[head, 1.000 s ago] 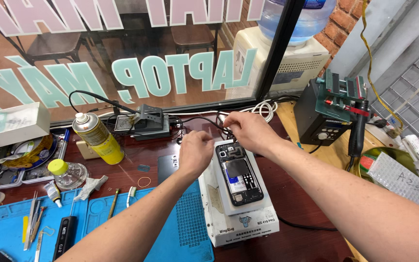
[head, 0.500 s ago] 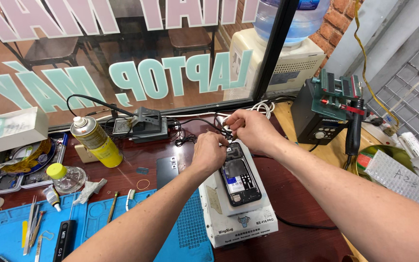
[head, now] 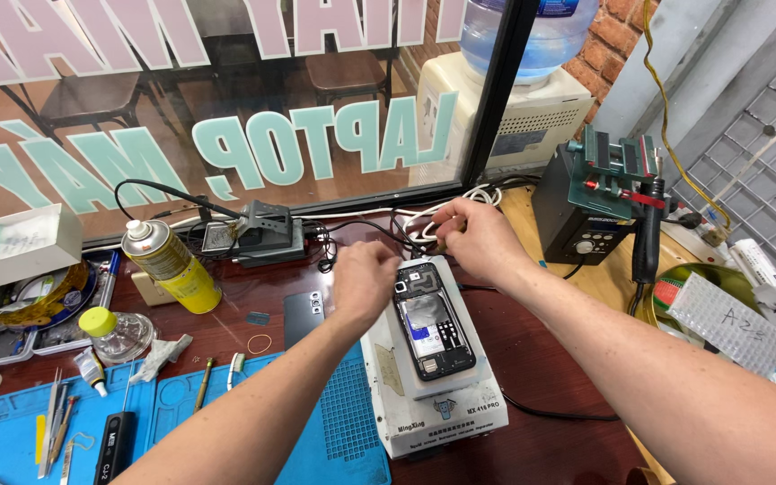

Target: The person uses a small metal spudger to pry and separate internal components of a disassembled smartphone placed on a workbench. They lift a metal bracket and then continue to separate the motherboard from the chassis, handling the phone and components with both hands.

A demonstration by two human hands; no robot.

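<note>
An opened smartphone [head: 433, 321], its back removed and its insides exposed, is laid lengthwise on a white heating platform [head: 431, 382] that is set near the middle of the dark red table [head: 550, 395]. The left hand [head: 363, 280] is curled loosely and rested against the phone's upper left corner; whether anything is pinched in it cannot be told. The right hand [head: 476, 239] is held just beyond the phone's top edge, its fingertips drawn together as if around something small, though what is gripped cannot be made out.

Toward the table's far edge, beside the glass window, a soldering-iron stand [head: 262, 232] is placed, with a yellow spray can [head: 170, 266] tilted to its left. A blue work mat [head: 226, 422] with tweezers [head: 54, 422] and small tools is spread along the near left edge. A black rework station [head: 599, 202] is set at the far right corner.
</note>
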